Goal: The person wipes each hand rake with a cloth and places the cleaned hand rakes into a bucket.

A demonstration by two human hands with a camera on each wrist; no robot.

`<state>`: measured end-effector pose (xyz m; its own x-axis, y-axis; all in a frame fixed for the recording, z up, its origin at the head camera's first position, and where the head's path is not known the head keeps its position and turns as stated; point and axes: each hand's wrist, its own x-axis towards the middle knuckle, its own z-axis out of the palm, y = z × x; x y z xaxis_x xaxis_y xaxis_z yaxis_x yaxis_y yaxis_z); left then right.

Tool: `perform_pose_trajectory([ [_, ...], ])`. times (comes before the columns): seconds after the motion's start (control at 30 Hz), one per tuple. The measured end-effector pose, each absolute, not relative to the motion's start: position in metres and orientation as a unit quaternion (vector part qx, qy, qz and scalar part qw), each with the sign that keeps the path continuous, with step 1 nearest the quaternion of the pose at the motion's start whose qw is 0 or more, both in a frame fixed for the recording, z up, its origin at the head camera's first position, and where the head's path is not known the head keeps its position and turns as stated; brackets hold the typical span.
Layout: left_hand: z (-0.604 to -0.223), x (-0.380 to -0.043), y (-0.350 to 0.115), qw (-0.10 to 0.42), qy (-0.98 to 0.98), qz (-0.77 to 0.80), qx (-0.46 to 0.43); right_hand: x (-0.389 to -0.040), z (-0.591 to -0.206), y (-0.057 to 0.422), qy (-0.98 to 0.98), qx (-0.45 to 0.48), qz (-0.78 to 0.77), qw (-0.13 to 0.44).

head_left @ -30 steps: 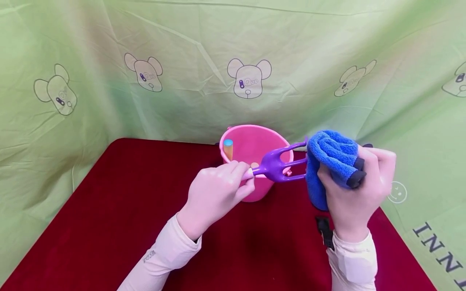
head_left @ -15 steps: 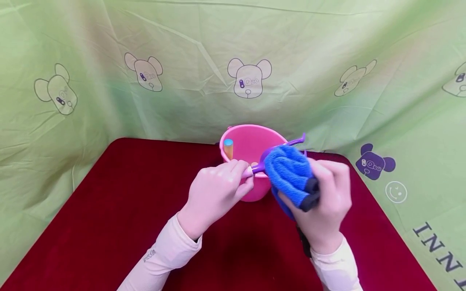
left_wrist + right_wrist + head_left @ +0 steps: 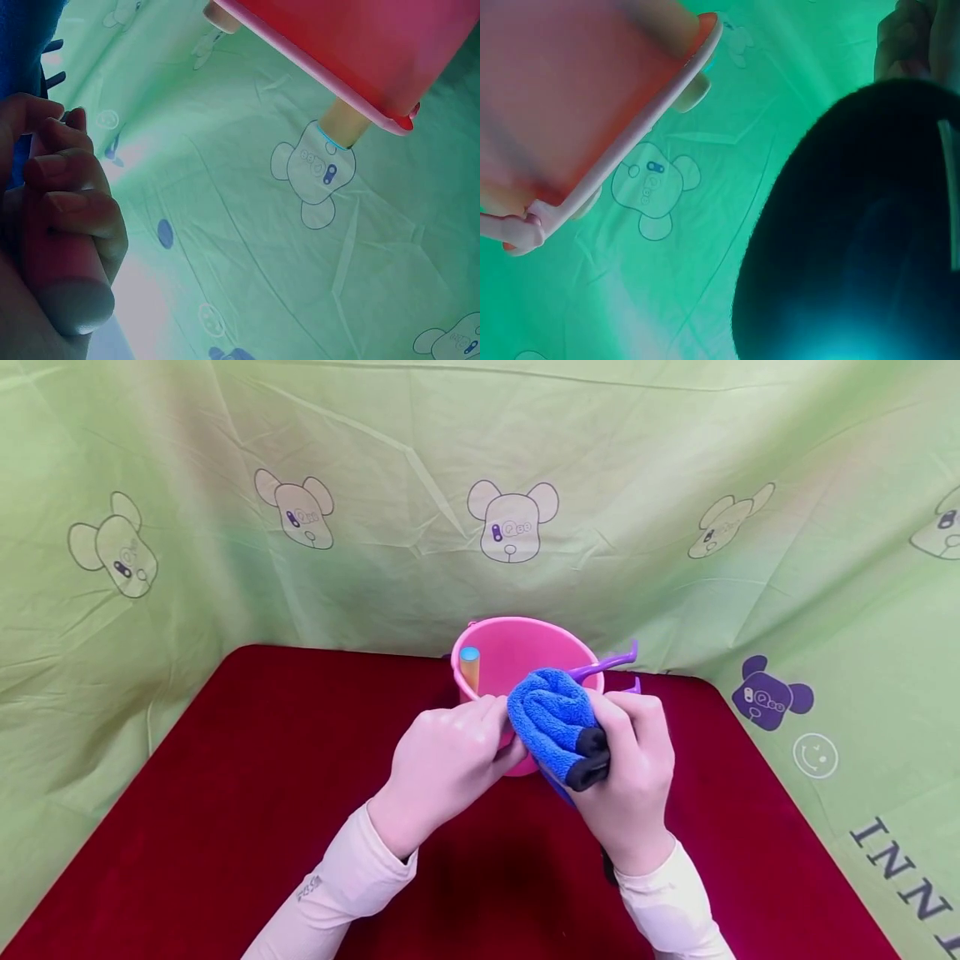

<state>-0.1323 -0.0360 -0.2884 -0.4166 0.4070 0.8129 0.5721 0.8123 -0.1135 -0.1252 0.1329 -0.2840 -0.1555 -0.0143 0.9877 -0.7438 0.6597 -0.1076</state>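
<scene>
In the head view my left hand grips the handle of a purple toy rake. The left wrist view shows its fingers curled round the pink rake handle, which has a grey end. My right hand holds a folded blue cloth with black edging against the rake, right beside the left hand. The cloth hides the rake's neck and most of its head. Two purple prong tips of the rake stick out beyond it. In the right wrist view the cloth looms dark and large.
Behind the hands a pink bucket stands on the dark red table. A wooden-coloured cylinder with a blue end pokes up inside its left rim. A green curtain with printed bear heads surrounds the table's back and sides.
My right hand has moved left with the cloth, from the prong tips along the rake to beside my left hand. The left hand has stayed nearly still.
</scene>
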Motion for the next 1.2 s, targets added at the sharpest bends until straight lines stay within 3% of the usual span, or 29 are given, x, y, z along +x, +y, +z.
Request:
perform_pose_trajectory([
  [0.43, -0.287, -0.134, -0.038, 0.461, -0.831, -0.096, -0.296, -0.129, -0.283, 0.136, -0.684, 0.273, 0.312, 0.600],
  [1.2, -0.286, -0.138, -0.042, 0.487, -0.820, -0.110, -0.278, -0.135, -0.264, 0.182, -0.706, 0.094, 0.343, 0.612],
])
